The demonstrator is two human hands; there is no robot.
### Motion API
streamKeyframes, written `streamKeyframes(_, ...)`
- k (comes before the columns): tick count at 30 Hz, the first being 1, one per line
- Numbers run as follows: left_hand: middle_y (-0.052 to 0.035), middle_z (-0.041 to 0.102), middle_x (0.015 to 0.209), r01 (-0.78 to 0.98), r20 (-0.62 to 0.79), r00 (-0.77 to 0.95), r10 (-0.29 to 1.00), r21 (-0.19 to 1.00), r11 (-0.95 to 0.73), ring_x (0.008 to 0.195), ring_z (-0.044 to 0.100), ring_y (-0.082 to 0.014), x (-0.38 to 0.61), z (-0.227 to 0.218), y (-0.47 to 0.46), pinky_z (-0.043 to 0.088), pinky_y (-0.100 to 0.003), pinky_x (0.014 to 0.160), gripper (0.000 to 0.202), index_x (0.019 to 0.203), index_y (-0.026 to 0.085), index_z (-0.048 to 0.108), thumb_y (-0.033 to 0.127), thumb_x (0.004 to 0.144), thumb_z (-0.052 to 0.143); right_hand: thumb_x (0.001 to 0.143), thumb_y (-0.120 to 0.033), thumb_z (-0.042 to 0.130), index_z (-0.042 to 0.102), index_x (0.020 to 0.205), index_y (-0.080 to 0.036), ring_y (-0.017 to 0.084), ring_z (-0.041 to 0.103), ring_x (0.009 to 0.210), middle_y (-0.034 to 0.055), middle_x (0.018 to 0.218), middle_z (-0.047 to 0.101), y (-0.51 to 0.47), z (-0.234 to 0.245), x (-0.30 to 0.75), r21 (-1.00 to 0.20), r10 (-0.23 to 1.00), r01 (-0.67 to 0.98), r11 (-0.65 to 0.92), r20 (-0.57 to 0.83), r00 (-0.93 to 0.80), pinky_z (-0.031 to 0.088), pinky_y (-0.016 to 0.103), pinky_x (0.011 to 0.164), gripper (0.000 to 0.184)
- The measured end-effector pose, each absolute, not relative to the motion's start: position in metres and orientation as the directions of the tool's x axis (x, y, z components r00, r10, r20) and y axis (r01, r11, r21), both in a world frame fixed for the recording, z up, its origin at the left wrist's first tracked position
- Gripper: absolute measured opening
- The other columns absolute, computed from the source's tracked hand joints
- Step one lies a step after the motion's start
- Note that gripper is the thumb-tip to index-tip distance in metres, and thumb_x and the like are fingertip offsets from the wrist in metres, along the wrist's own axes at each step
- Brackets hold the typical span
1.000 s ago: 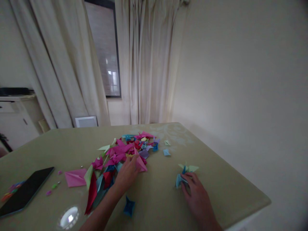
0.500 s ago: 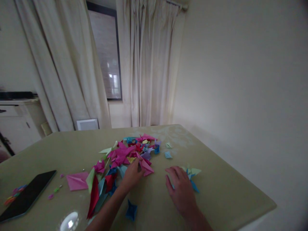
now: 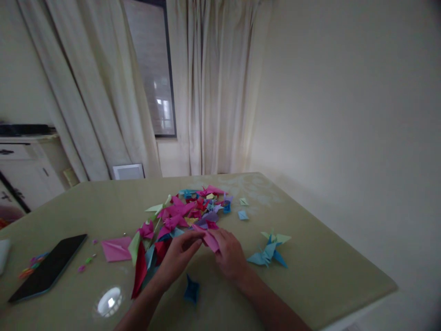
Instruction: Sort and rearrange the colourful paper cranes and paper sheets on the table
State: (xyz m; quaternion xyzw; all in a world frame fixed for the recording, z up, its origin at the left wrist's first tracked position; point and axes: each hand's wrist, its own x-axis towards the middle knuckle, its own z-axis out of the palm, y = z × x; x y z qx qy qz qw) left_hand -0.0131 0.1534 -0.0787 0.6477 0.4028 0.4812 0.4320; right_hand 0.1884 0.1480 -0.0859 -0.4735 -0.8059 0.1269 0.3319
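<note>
Both my hands meet at a pink folded-paper origami piece point(image 3: 211, 240) in front of the heap. My left hand point(image 3: 181, 254) pinches its left end with thumb and fingers. Wrapped round its right side is my right hand point(image 3: 230, 253), covering part of the paper. Just beyond lies a heap of origami pieces point(image 3: 177, 210) in magenta, red, blue, purple and green. A small dark blue folded piece point(image 3: 191, 291) sits between my forearms. To the right of my right hand rest paper cranes point(image 3: 267, 254) in light blue, blue and pale green.
A flat pink folded paper point(image 3: 116, 249), a black tablet or phone point(image 3: 50, 266) and small colourful bits point(image 3: 81, 268) lie at the left. A round shiny object point(image 3: 109, 302) is near the front. Two small folded papers point(image 3: 243, 215) lie behind my right hand. A wall borders the table point(image 3: 310, 276) on the right.
My right hand has moved left from beside the cranes and taken hold of the pink piece. My left hand has drawn that piece slightly nearer. The light blue crane is now uncovered.
</note>
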Motion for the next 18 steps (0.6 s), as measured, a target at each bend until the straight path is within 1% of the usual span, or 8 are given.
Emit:
streamKeyframes(4,-0.0107,0.077,0.118,0.143,0.295,0.199,0.934,0.934,-0.326,0.107,0.074,-0.0257,-0.019,-0.079,0.152,0.061,-0.043,0.098,0.037,0.123,0.021,0.072,0.041,0.092,0.070,0.102,-0.025,0.050,0.075,0.117,-0.018,0.023,0.070,0.100,0.0097,0.109,0.077,0.153,-0.090,0.200,-0.732,0.876,0.482,0.482,0.424,-0.231,0.052,0.034,0.091,0.029)
streamKeyframes(6,-0.0100,0.074,0.119,0.185,0.316,0.123,0.941,0.924,-0.335,0.101,0.074,-0.0235,-0.021,-0.081,0.154,0.063,-0.041,0.090,0.044,0.129,0.022,0.067,0.040,0.090,0.071,0.103,-0.036,0.052,0.077,0.105,-0.017,0.021,0.068,0.085,0.0064,0.093,0.076,0.157,-0.093,0.202,-0.812,0.905,0.399,0.425,0.377,-0.195,0.053,0.031,0.080,0.031)
streamKeyframes(8,-0.0101,0.069,0.128,0.213,0.350,0.060,0.935,0.910,-0.355,0.096,0.073,-0.0212,-0.023,-0.083,0.155,0.064,-0.039,0.084,0.052,0.136,0.024,0.062,0.039,0.087,0.073,0.101,-0.043,0.056,0.077,0.102,-0.017,0.019,0.066,0.077,0.0035,0.083,0.074,0.159,-0.095,0.202,-0.877,0.926,0.304,0.371,0.327,-0.187,0.052,0.029,0.071,0.033)
streamKeyframes(10,-0.0096,0.067,0.130,0.213,0.382,0.043,0.923,0.899,-0.382,0.094,0.073,-0.0204,-0.023,-0.084,0.155,0.064,-0.038,0.083,0.051,0.134,0.025,0.064,0.037,0.086,0.074,0.099,-0.047,0.059,0.078,0.106,-0.016,0.018,0.065,0.075,0.0030,0.083,0.074,0.159,-0.096,0.201,-0.921,0.936,0.205,0.332,0.296,-0.189,0.053,0.028,0.069,0.037)
streamKeyframes(11,-0.0090,0.070,0.126,0.210,0.386,0.052,0.921,0.897,-0.388,0.094,0.073,-0.0208,-0.023,-0.083,0.155,0.063,-0.038,0.084,0.044,0.128,0.024,0.068,0.038,0.086,0.074,0.099,-0.049,0.060,0.078,0.109,-0.017,0.018,0.066,0.076,0.0034,0.085,0.074,0.159,-0.096,0.200,-0.931,0.936,0.171,0.322,0.286,-0.206,0.053,0.028,0.069,0.039)
streamKeyframes(14,-0.0067,0.077,0.098,0.219,0.352,0.104,0.930,0.905,-0.366,0.088,0.073,-0.0221,-0.025,-0.079,0.154,0.060,-0.034,0.080,0.025,0.100,0.020,0.077,0.042,0.088,0.074,0.101,-0.053,0.057,0.079,0.114,-0.018,0.017,0.067,0.080,0.0049,0.093,0.075,0.156,-0.093,0.198,-0.940,0.913,0.104,0.325,0.282,-0.295,0.053,0.027,0.070,0.043)
streamKeyframes(16,-0.0059,0.077,0.086,0.222,0.315,0.125,0.941,0.915,-0.336,0.081,0.072,-0.0214,-0.027,-0.074,0.154,0.058,-0.030,0.073,0.026,0.092,0.019,0.079,0.045,0.086,0.076,0.102,-0.058,0.054,0.077,0.117,-0.018,0.017,0.067,0.081,0.0063,0.096,0.074,0.153,-0.090,0.199,-0.941,0.895,0.051,0.333,0.299,-0.332,0.053,0.027,0.070,0.049)
streamKeyframes(18,-0.0059,0.078,0.084,0.197,0.296,0.111,0.949,0.929,-0.313,0.078,0.072,-0.0210,-0.030,-0.069,0.154,0.056,-0.029,0.069,0.028,0.091,0.019,0.079,0.046,0.084,0.078,0.098,-0.064,0.058,0.072,0.124,-0.018,0.020,0.069,0.088,0.0088,0.105,0.074,0.152,-0.088,0.199,-0.933,0.888,0.005,0.361,0.342,-0.308,0.055,0.029,0.074,0.055)
